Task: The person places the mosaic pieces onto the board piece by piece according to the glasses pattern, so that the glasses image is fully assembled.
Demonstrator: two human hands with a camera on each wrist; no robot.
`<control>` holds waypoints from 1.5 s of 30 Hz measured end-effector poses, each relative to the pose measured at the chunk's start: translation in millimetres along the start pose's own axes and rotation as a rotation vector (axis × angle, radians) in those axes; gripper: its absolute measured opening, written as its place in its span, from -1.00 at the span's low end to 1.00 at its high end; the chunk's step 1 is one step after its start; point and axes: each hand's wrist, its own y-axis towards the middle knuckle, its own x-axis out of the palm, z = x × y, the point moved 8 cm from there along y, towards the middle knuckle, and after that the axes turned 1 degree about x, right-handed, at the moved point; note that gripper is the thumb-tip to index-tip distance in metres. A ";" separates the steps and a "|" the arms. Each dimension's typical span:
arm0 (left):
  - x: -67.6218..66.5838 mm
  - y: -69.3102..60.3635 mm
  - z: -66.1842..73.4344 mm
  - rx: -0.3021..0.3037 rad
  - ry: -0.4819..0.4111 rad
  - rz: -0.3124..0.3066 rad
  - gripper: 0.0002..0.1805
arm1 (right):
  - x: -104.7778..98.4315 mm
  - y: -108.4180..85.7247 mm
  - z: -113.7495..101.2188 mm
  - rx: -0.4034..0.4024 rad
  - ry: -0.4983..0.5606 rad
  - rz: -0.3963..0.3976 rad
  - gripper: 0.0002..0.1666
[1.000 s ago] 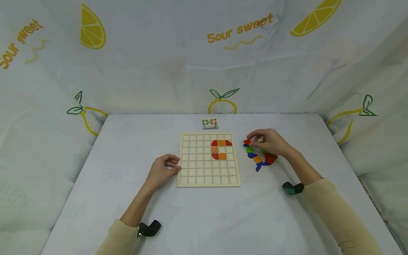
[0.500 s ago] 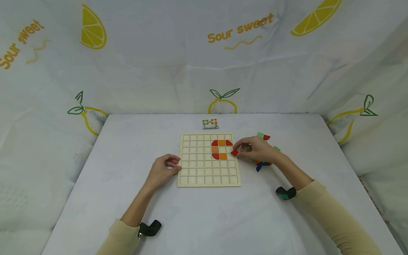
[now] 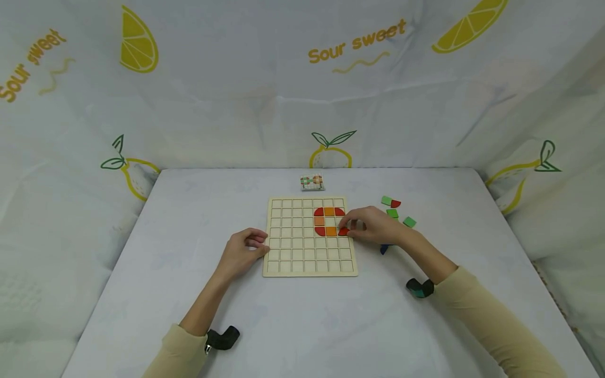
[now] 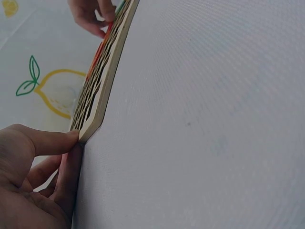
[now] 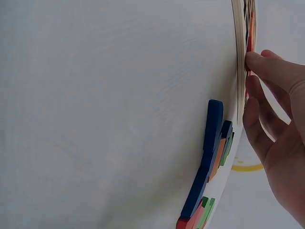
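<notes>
Head: right hand (image 3: 373, 226) partly hides blue piece (image 3: 384, 250).

Passage over the white tabletop (image 3: 302, 320) between the forearms (image 3: 208, 300), left edge of the grid board (image 3: 296, 255) barred by the left hand (image 3: 242, 254), right edge by the right hand (image 3: 375, 226), loose coloured pieces (image 3: 409, 222) beside it, small card (image 3: 312, 182) beyond the board

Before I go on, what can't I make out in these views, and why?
Red piece, head view: the right hand partly covers it, so its seating is unclear.
Loose blue pieces, head view: mostly hidden under that hand.
Printed card, head view: too small for fine details.
Board, left wrist view: far end cut off by the top edge.
</notes>
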 end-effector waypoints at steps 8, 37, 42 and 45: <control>-0.7 -0.2 1.4 0.009 -0.010 -0.003 -0.65 | 0.6 3.0 -2.6 -0.018 -0.065 -0.004 -0.73; -1.7 -0.2 -0.5 -0.006 -0.014 0.001 -0.64 | -9.8 2.6 5.4 -0.016 0.018 0.117 -0.80; -1.4 0.2 -0.1 0.006 -0.019 -0.002 -0.65 | -24.7 -6.4 17.2 0.020 0.078 0.158 -0.79; -0.8 0.2 0.2 0.005 -0.023 -0.004 -0.66 | -31.4 -14.1 27.7 0.090 0.084 0.132 -0.79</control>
